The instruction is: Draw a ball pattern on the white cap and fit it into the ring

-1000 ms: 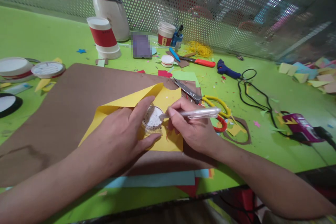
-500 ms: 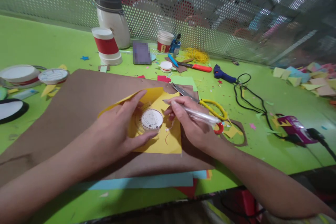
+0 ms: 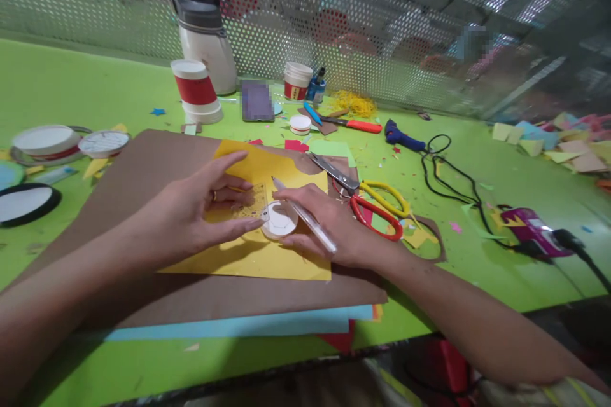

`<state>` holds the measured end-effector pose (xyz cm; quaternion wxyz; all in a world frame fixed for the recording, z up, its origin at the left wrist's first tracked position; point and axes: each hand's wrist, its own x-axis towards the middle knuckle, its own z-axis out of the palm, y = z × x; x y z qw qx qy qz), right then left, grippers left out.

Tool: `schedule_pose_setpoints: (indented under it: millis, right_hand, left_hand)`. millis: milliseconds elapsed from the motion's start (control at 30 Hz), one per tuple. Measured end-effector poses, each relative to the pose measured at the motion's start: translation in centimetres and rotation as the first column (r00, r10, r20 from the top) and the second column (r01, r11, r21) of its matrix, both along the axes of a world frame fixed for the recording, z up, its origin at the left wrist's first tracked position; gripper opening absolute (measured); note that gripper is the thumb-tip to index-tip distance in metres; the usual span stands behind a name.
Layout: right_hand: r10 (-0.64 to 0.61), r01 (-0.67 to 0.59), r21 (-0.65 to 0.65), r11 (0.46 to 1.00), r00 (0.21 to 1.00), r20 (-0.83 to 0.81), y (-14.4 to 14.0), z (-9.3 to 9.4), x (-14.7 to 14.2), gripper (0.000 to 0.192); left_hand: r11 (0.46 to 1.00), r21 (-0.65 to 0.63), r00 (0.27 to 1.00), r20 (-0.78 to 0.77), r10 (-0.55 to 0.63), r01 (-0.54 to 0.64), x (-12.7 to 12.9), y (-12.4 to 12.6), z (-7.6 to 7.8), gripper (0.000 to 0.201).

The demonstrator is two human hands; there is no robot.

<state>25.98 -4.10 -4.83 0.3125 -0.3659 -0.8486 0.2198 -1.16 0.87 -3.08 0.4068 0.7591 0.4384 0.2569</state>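
Observation:
A clear plastic protractor (image 3: 252, 205) is in my left hand (image 3: 210, 203), between the thumb and the bent fingers. Its straight edge overlaps the left side of a small round white disc (image 3: 282, 224), which carries faint marks. My right hand (image 3: 334, 219) has a pen (image 3: 310, 224) with a clear barrel, tip pointing up and left. The right thumb and fingers also reach the disc's right edge. Beneath both hands lies a yellow paper sheet (image 3: 286, 264), on top of brown cardboard (image 3: 157, 159).
Scissors (image 3: 377, 200) with yellow and red handles lie right of the cardboard. Beyond are a utility knife (image 3: 363, 126), a blue glue gun (image 3: 403, 135) with a black cord, a red-and-white cup (image 3: 196, 89) and a kettle (image 3: 210, 51). Paper scraps (image 3: 420, 235) litter the green table (image 3: 501, 203).
My left hand has drawn the protractor leftward, off most of the disc. My right hand has moved left to the disc's edge, the pen turned more upright. The yellow sheet's raised part now lies flatter.

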Motion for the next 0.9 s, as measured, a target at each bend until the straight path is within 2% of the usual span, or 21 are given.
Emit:
schedule_pose_setpoints:
  millis: [133,233,367,500,600,733,833,900]
  right_hand:
    - [-0.043,0.044,0.043,0.998,0.999,-0.014,0.2,-0.6,-0.6,0.051]
    - [-0.108,0.106,0.085,0.991,0.994,0.013,0.1,-0.7,-1.0,0.051]
    - [-0.241,0.238,0.041,0.97,0.963,0.12,-0.2,-0.3,-1.6,0.06]
    - [-0.286,0.296,-0.036,0.955,0.943,0.172,-0.8,0.5,-1.9,0.063]
    - [-0.255,0.278,-0.093,0.956,0.945,0.206,-1.5,1.4,-1.3,0.06]
    - [-0.115,0.131,-0.085,0.988,0.977,0.18,-1.5,2.5,0.1,0.052]
    - [-0.024,0.03,-0.051,0.998,0.991,0.129,-0.8,2.3,0.5,0.044]
    - [-0.023,0.026,-0.022,0.999,0.995,0.101,-0.4,1.6,0.3,0.036]
  left_hand:
    - [0.999,-0.046,1.0,-0.012,-0.018,0.017,0.1,0.1,0.6,0.116]
    - [0.999,-0.034,0.999,-0.035,-0.028,0.027,-0.1,0.1,0.8,0.114]
    - [0.997,0.027,0.994,-0.087,-0.073,0.075,-0.5,-0.1,0.9,0.11]
    - [0.987,0.076,0.975,-0.181,-0.128,0.144,-0.8,-0.4,1.2,0.106]
    - [0.977,0.135,0.963,-0.235,-0.133,0.168,-0.8,-0.6,1.3,0.105]
    - [0.98,0.113,0.944,-0.306,-0.122,0.164,-0.4,-1.3,2.0,0.097]
    - [0.984,0.109,0.942,-0.319,-0.101,0.143,-0.3,-1.9,2.6,0.09]
    - [0.984,0.125,0.946,-0.314,-0.083,0.128,-0.4,-2.2,2.5,0.089]
